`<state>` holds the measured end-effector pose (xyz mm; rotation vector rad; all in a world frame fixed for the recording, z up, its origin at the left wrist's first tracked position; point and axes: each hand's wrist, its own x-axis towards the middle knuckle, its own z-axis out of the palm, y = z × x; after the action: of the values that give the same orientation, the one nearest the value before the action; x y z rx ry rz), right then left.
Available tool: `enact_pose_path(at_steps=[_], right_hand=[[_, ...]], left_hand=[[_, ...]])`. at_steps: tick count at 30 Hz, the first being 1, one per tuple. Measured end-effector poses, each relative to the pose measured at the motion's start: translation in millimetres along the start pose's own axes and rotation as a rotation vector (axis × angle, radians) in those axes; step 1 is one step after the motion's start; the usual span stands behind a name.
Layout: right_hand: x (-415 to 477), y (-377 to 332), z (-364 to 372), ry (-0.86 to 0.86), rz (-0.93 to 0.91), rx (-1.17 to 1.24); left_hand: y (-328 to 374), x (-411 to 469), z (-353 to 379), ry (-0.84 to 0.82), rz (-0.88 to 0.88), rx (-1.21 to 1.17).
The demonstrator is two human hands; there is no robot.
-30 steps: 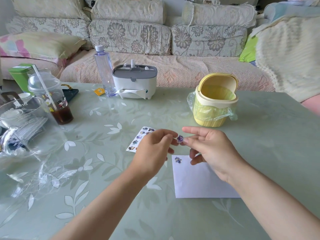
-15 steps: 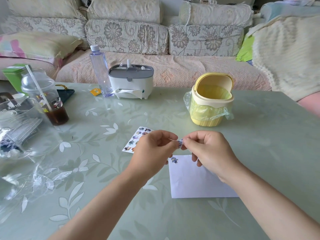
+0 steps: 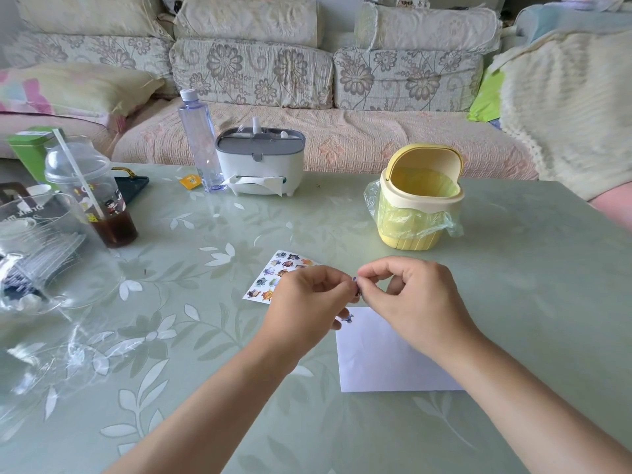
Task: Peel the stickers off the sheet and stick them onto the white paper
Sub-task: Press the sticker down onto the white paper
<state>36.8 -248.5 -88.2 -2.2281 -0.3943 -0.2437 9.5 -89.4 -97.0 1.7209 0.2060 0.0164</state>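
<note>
A small purple sticker [image 3: 356,286] is pinched between the fingertips of my left hand [image 3: 304,304] and my right hand [image 3: 415,299], held in the air above the table. Most of it is hidden by the fingers. The sticker sheet [image 3: 272,277] with several cartoon stickers lies flat just beyond my left hand, partly covered by it. The white paper [image 3: 379,360] lies under my right hand, with one sticker [image 3: 348,318] stuck at its top left corner.
A yellow lidded mini bin [image 3: 419,200] with a plastic liner stands beyond the hands. At the back are a white tissue box [image 3: 261,162] and a clear bottle [image 3: 200,142]. A plastic cup of dark drink [image 3: 90,196] and clear plastic wrapping [image 3: 44,261] sit at the left.
My hands have closed together on the small sticker; the right fingers, spread a second ago, are now curled in a pinch. The view has shifted slightly.
</note>
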Motion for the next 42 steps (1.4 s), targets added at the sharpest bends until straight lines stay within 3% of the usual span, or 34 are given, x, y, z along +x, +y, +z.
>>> enact_pose_path(at_steps=[13,22,24,27,30,35,42], right_hand=[[-1,-4,0,0.041,-0.048,-0.037],[1,7,5,0.210,-0.395,-0.343],[1,6,6,0.176,-0.345,-0.210],[2,2,1,0.007,-0.105,0.140],[5,0,-3,-0.092,0.076,0.337],[5,-2,-5,-0.132,0.151,0.400],[4,1,-5,-0.179,0.090,0.294]], left_hand=[[4,-2,2,0.004,-0.001,-0.038],[3,-2,1,0.031,0.052,-0.006],[3,0,-1,0.036,0.062,-0.009],[4,2,-6,0.003,0.096,0.019],[5,4,-11,-0.052,0.151,0.059],[4,4,-14,-0.097,0.192,0.086],[4,3,-15,-0.162,0.196,0.110]])
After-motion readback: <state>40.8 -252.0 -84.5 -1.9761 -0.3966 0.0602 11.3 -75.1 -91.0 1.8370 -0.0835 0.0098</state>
